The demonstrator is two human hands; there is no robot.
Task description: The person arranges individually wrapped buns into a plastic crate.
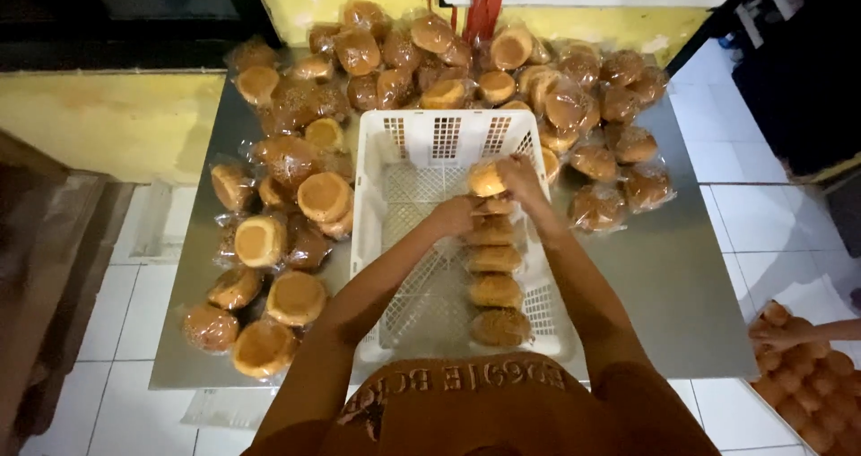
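One white plastic crate point(421, 147) with perforated walls stands in the middle of a grey metal bench point(682, 277). Inside it, along its right side, runs a single row of wrapped buns point(494, 290): four lie clear of the hands, and at least one more sits partly hidden under them, so the exact count of the row cannot be told.

The right hand point(520, 176) holds one more wrapped bun point(486, 180) at the far end of that row, just above the crate's floor. Its fingers are curled around the bun's right edge and clamped on it. The left hand point(455, 214) is just below and to the left of that bun, its fingers bent together and resting on the topmost bun of the row point(492, 208); whether they grip it or only press on it cannot be told.

Around the crate the bench is covered with loose wrapped buns: a pile on the left point(287, 232) of roughly a dozen and a half, and a pile across the back and right point(583, 106) of about two dozen; overlaps make both counts rough.

At the lower right edge, another person's hand point(778, 335) rests on a separate tray of bare round buns point(812, 393).
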